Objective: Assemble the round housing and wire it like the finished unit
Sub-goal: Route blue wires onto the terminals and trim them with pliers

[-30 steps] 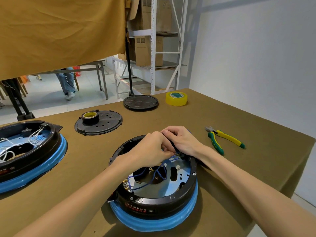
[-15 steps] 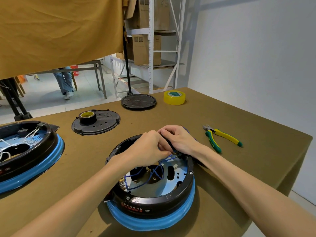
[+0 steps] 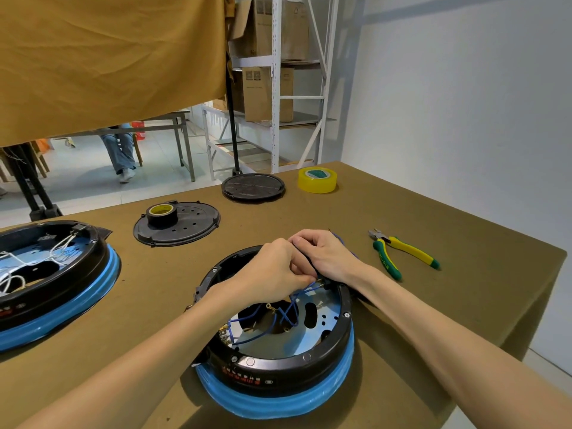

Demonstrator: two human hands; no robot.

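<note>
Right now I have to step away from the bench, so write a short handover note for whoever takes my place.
Left hand and right hand: both pinched together at the far rim of the round housing, working the blue wires; what exactly they grip is hidden.
Finished unit with white wiring sits at the left for reference.
Perforated cover carries black tape; yellow tape and cutters lie apart on the table.
Done: housing open, blue wires partly routed.
Left: finish connections, fit cover.

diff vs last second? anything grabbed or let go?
No visible change. Both hands, left hand and right hand, stay pinched together on the blue wires at the far rim of the round housing. Pliers and tape rolls untouched.
</note>
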